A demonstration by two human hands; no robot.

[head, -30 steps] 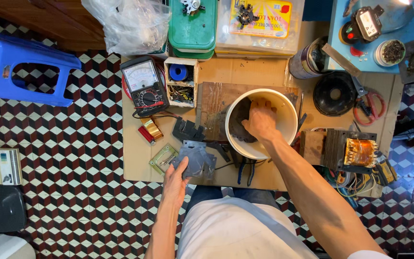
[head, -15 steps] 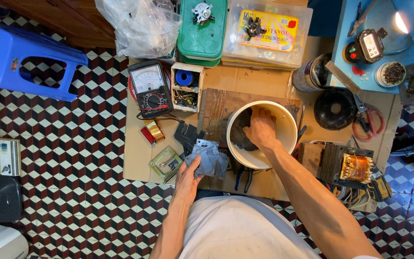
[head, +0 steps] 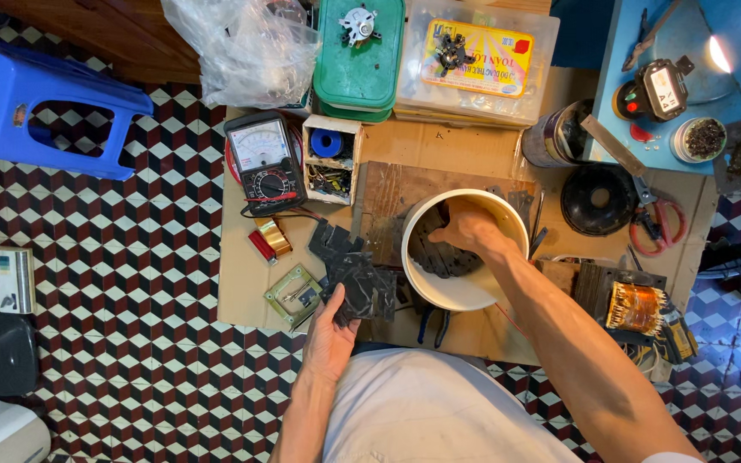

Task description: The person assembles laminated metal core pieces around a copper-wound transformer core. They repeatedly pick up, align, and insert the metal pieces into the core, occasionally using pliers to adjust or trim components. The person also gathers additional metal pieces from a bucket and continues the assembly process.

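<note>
Since a second ago the left hand (head: 329,339) has risen from the cardboard mat's near edge and now grips a fanned stack of dark metal plates (head: 355,274), thumb and fingers closed around its lower end, holding it just left of the white bucket (head: 465,296). Reaching down inside the bucket as before, the right hand (head: 471,230) has its fingers curled over more dark plates (head: 433,249) lying at the bottom; whether it pinches one cannot be told. On the cardboard mat (head: 242,283) left of the stack lie a small green frame (head: 294,296) and a copper coil (head: 273,235), with a black meter (head: 264,161) and a small open box (head: 331,159) farther back. A wound transformer (head: 636,307) sits right of the forearm.
</note>
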